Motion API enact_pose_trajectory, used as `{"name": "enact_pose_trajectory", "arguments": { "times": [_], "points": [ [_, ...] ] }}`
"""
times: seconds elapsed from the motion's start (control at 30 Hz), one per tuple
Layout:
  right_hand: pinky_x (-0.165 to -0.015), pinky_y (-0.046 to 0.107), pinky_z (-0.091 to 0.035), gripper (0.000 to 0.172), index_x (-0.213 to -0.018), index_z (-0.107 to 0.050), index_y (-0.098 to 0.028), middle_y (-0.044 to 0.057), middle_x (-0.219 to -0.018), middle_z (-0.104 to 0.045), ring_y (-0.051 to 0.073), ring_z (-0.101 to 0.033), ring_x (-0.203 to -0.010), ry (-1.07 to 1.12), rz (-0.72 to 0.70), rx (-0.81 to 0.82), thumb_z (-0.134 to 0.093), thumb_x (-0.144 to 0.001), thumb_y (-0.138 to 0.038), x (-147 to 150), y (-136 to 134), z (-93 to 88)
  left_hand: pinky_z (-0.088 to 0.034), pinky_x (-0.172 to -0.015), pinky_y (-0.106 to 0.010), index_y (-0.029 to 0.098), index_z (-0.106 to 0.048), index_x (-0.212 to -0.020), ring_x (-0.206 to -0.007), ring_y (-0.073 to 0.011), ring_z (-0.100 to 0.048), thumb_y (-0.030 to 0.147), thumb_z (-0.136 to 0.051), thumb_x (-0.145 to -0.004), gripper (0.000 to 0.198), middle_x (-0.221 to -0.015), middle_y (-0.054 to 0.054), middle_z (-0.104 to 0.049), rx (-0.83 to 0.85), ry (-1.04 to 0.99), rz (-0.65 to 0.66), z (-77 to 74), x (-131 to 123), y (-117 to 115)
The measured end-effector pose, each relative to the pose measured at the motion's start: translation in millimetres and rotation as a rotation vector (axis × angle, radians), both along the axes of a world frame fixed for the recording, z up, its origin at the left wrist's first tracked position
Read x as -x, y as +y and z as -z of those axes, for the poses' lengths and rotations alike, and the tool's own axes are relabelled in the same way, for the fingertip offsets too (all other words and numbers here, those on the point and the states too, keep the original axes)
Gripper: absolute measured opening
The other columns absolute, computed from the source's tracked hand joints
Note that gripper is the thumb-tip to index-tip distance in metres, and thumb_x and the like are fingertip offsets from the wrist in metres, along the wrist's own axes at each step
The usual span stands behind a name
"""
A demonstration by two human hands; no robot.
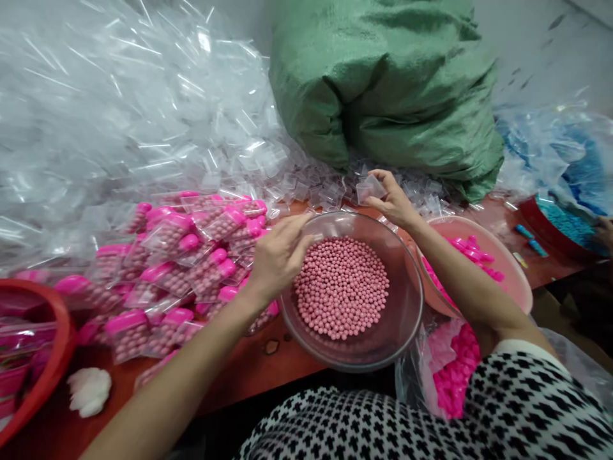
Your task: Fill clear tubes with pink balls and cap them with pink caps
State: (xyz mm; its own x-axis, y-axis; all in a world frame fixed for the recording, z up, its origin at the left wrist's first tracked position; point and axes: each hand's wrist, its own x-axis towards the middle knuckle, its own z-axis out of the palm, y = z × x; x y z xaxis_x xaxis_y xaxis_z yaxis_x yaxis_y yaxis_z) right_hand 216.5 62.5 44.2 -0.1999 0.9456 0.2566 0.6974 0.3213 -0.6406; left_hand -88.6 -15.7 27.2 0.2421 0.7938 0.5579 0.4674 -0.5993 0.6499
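A round see-through bowl [352, 358] stands before me, with many small pink beads [341, 287] heaped in it. My right hand [395, 201] is beyond the bowl's far rim, pinching a small clear plastic box [370, 188] between thumb and fingers. At the bowl's left rim is my left hand [278, 255], its thumb apart from the bent fingers and nothing visible between them. Close to its left lie many clear bead-filled packs with bright pink caps [165, 230], piled up.
Clear plastic boxes [143, 115] are heaped along the back beside a large green sack [383, 83]. On the right stand a pink basin [520, 281] of pink caps and a red tub [531, 214] with blue pieces, near another person's hand [604, 231]. A red basin [60, 338] sits left.
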Motion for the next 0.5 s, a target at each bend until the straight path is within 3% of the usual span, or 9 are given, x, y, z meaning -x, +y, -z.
{"name": "enact_pose_trajectory", "arguments": {
  "times": [0.1, 0.23, 0.4, 0.5],
  "points": [
    [-0.093, 0.036, -0.055, 0.056, -0.135, -0.042, -0.026, 0.006, -0.123, -0.059, 0.021, -0.064, -0.103, 0.194, -0.169, -0.063, -0.065, -0.085, -0.037, 22.3, -41.4, -7.7, -0.055, -0.105, -0.042, 0.016, -0.055, -0.144, -0.123, -0.0250, -0.066, 0.035, -0.060, -0.096, 0.052, -0.139, -0.014, -0.066, 0.177, -0.150, 0.157, -1.6, -31.4, -2.3],
    [-0.095, 0.038, -0.056, 0.054, -0.135, -0.041, -0.030, 0.007, -0.129, -0.054, 0.022, -0.062, -0.109, 0.282, -0.254, -0.098, -0.067, -0.089, -0.044, 48.0, -81.1, -7.6, -0.044, -0.116, -0.048, 0.020, -0.034, -0.158, -0.142, -0.0298, -0.051, 0.051, -0.064, -0.094, 0.078, -0.156, -0.018, -0.050, 0.268, -0.219, 0.256, -3.8, -58.1, -10.2],
    [-0.100, 0.042, -0.055, 0.054, -0.138, -0.037, -0.031, 0.010, -0.134, -0.052, 0.025, -0.060, -0.120, 0.252, -0.268, -0.187, -0.060, -0.095, -0.054, 64.5, -99.5, 1.7, -0.039, -0.119, -0.049, 0.016, -0.019, -0.161, -0.146, -0.0334, -0.046, 0.078, -0.058, -0.085, 0.106, -0.159, -0.023, -0.043, 0.353, -0.316, 0.298, -8.3, -71.5, -25.5],
    [-0.101, 0.041, -0.055, 0.047, -0.138, -0.036, -0.030, 0.011, -0.135, -0.054, 0.024, -0.059, -0.124, 0.243, -0.308, -0.252, -0.052, -0.100, -0.052, 69.1, -104.6, 7.8, -0.033, -0.122, -0.050, 0.014, -0.022, -0.159, -0.147, -0.0354, -0.043, 0.087, -0.062, -0.073, 0.120, -0.158, -0.025, -0.043, 0.426, -0.408, 0.284, -11.5, -73.3, -30.9]
  ]
}}
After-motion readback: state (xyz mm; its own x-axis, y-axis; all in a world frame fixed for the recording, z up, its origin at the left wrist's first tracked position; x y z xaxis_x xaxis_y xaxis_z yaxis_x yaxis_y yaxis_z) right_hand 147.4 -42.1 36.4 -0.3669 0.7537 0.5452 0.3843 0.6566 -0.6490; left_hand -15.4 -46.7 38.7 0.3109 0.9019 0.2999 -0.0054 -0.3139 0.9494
